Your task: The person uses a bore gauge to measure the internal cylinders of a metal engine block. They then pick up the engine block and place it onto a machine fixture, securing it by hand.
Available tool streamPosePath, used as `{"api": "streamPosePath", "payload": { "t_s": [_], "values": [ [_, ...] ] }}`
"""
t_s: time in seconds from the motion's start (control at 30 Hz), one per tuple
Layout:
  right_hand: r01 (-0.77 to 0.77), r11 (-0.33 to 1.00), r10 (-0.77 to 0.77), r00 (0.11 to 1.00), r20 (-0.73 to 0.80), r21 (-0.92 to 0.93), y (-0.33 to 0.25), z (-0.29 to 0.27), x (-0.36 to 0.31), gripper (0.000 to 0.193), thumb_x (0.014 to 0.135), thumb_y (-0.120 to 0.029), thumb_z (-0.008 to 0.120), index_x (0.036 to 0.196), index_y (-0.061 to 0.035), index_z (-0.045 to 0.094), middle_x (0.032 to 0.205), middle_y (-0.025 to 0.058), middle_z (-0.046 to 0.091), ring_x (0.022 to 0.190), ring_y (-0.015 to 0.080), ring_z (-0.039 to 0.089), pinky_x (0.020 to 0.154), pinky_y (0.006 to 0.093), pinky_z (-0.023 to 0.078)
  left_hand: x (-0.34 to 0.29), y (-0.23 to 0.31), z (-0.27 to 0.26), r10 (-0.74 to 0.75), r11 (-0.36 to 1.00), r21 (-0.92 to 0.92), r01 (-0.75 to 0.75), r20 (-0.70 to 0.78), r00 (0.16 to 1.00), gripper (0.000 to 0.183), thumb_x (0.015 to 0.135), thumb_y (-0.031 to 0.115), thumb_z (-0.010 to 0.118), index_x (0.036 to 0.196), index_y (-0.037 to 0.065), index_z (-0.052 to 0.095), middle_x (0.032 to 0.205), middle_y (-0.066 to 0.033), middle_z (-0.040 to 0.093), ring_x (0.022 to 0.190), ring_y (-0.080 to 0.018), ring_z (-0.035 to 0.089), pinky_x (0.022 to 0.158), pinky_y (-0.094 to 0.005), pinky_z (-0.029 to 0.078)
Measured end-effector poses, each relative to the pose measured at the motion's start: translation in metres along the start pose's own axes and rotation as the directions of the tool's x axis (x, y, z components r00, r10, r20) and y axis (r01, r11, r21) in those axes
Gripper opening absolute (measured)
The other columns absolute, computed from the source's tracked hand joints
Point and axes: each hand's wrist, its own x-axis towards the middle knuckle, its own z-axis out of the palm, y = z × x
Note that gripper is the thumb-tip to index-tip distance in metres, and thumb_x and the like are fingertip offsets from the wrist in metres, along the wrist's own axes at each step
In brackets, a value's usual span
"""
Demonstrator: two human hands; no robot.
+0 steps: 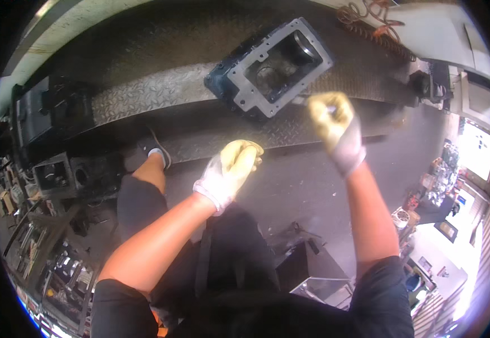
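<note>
Both my hands wear whitish gloves with yellow palms and fingers. My left hand [235,172] hangs in front of the bench edge, its fingers curled in; what it holds, if anything, is hidden. My right hand [338,127] is closed too, raised at the near right corner of a metal housing [250,96]. A small pale bit shows within its curled fingers, too unclear to name. The housing is a dark casting with a bare grey flange, a rectangular opening and round bores inside. It lies at an angle on the bench, apart from my left hand.
The housing rests on a steel bench with a tread-plate strip [149,93]. More castings [53,174] stand at the left, near my shoe [157,152]. A coiled orange hose [377,28] lies at the back right. A dark open box [312,273] stands on the floor by my legs.
</note>
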Motion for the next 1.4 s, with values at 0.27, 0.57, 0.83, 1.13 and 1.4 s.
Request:
{"api": "streamPosePath", "payload": {
  "t_s": [0.27,0.57,0.83,1.13,1.4],
  "values": [
    [0.101,0.609,-0.23,0.972,-0.054,-0.787,0.01,-0.015,0.208,0.033,0.102,-0.036,0.068,0.115,-0.0055,0.073,0.102,0.0187,0.078,0.093,0.0307,0.076,0.086,0.0387,0.056,0.069,-0.044,-0.045,-0.168,0.954,0.241,0.177,-0.058,0.984,0.03,0.103,0.026,0.067,0.12,0.002,0.073,0.109,-0.0096,0.077,0.1,-0.0163,0.072,0.09,-0.0317,0.056],
    [0.132,0.552,-0.142,0.988,0.063,-0.823,-0.007,-0.005,0.235,0.032,0.103,-0.033,0.067,0.116,-0.0035,0.071,0.103,0.0182,0.078,0.095,0.0275,0.075,0.088,0.0369,0.055,0.073,-0.022,-0.066,0.084,0.878,0.461,-0.125,0.109,0.99,0.037,0.1,0.03,0.063,0.12,0.001,0.074,0.117,-0.0215,0.076,0.112,-0.038,0.072,0.099,-0.044,0.055],
    [0.132,0.494,-0.098,0.991,0.095,-0.859,-0.004,-0.013,0.245,0.033,0.103,-0.034,0.067,0.118,-0.0044,0.071,0.105,0.0214,0.077,0.098,0.0355,0.075,0.088,0.0412,0.056,0.083,-0.013,-0.075,0.106,0.9,0.416,-0.128,0.076,0.991,0.034,0.1,0.028,0.063,0.118,0.002,0.074,0.118,-0.0222,0.075,0.113,-0.0394,0.071,0.1,-0.0448,0.054],
    [0.038,0.093,-0.05,0.998,0.033,-0.995,-0.034,0.03,0.228,0.039,0.105,-0.043,0.058,0.12,-0.009,0.07,0.106,0.0226,0.077,0.104,0.0419,0.073,0.09,0.0496,0.058,0.088,-0.005,-0.077,0.058,0.909,0.407,-0.086,0.081,0.995,0.035,0.099,0.029,0.063,0.117,0.001,0.074,0.119,-0.0227,0.075,0.116,-0.0393,0.07,0.102,-0.0445,0.053],
    [0.018,0.073,0.003,1.0,0.018,-0.997,-0.042,0.033,0.225,0.037,0.106,-0.04,0.057,0.121,-0.0093,0.069,0.108,0.0212,0.077,0.103,0.0416,0.074,0.089,0.0498,0.058,0.092,-0.004,-0.078,0.066,0.918,0.388,-0.081,0.053,0.996,0.036,0.099,0.03,0.064,0.118,0.002,0.075,0.118,-0.0221,0.075,0.114,-0.0384,0.071,0.1,-0.044,0.054]
  ]
}}
